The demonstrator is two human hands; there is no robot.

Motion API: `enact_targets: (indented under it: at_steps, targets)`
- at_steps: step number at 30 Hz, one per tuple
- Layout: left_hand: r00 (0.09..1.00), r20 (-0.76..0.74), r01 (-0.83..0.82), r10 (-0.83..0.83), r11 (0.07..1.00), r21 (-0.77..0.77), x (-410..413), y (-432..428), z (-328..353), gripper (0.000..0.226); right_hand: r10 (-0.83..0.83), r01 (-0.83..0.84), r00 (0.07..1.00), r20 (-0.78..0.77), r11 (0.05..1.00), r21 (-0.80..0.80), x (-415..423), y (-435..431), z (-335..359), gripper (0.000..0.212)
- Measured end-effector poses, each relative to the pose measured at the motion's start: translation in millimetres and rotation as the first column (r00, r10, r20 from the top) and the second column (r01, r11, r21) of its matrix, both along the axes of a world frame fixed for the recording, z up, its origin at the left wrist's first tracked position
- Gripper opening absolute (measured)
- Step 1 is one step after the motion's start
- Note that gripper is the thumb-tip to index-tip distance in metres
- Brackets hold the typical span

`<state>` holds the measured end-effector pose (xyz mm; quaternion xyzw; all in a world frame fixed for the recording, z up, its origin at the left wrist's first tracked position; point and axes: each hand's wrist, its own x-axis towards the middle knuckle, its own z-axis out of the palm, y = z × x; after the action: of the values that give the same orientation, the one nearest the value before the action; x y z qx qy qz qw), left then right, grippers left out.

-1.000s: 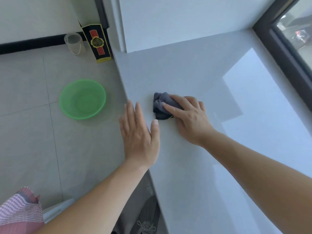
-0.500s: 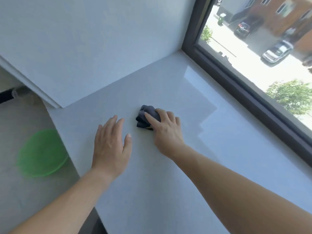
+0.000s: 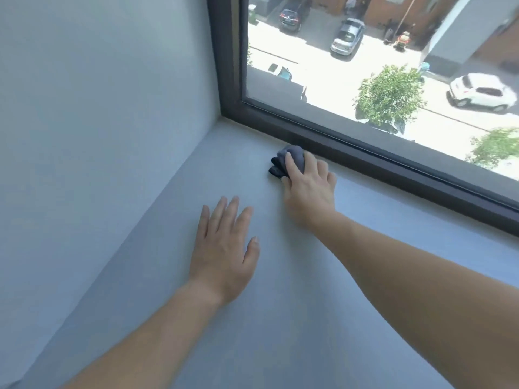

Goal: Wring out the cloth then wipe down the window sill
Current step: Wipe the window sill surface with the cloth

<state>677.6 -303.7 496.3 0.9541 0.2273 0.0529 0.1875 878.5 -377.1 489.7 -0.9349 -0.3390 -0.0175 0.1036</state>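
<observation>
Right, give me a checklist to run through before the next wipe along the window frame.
1. Cloth under the right hand, fingers on top: ok.
2. Cloth bunched, not spread flat, so it covers little: not ok.
3. Cloth up against the frame: ok.
4. Left hand flat on the sill, bracing: ok.
5. Sill ahead towards the corner free of objects: ok.
6. Cloth wrung out enough: cannot tell.

Both forearms bare, no sleeves; hands ungloved.
</observation>
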Motion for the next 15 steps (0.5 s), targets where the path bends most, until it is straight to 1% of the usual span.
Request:
enact_targets:
  at_steps: [1, 4, 6, 7, 9, 11, 13, 15]
  targets:
    - [0.999, -0.020, 0.033, -0.033, 0.999, 0.000, 4, 4, -4, 0.066, 0.017, -0.017, 1.000, 0.005, 1.000, 0.004, -1, 5, 0, 0.052]
    - [0.996, -0.060, 0.066, -0.066, 0.998, -0.003, 7, 8, -13, 0.065, 0.056, -0.056, 0.998, 0.005, 0.998, -0.016, 8, 1, -1, 0.061]
    - [0.993, -0.090, 0.076, -0.072, 0.996, 0.039, 5, 8, -16, 0.065, 0.063, -0.061, 0.998, 0.023, 0.997, -0.051, 18, -15, 0, 0.057]
    - [0.992, -0.106, 0.075, -0.069, 0.996, 0.053, 5, 8, -16, 0.065, 0.035, -0.034, 0.999, 0.027, 0.998, -0.056, 24, -26, 0, 0.054]
    - [0.990, -0.122, 0.076, -0.067, 0.995, 0.070, 8, 8, -15, 0.066, -0.073, 0.074, 0.997, 0.025, 0.997, -0.029, 32, -57, 0, 0.051]
    - [0.988, -0.134, 0.086, -0.075, 0.993, 0.078, 9, 8, -16, 0.066, -0.215, 0.215, 0.977, 0.013, 0.977, 0.013, 29, -91, 0, 0.050]
    - [0.988, -0.139, 0.085, -0.073, 0.993, 0.085, 10, 9, -16, 0.066, -0.413, 0.413, 0.910, -0.008, 0.908, 0.063, 17, -105, -2, 0.049]
    - [0.987, -0.142, 0.086, -0.071, 0.992, 0.097, 11, 9, -16, 0.067, -0.586, 0.588, 0.809, -0.057, 0.803, 0.093, 8, -86, -1, 0.052]
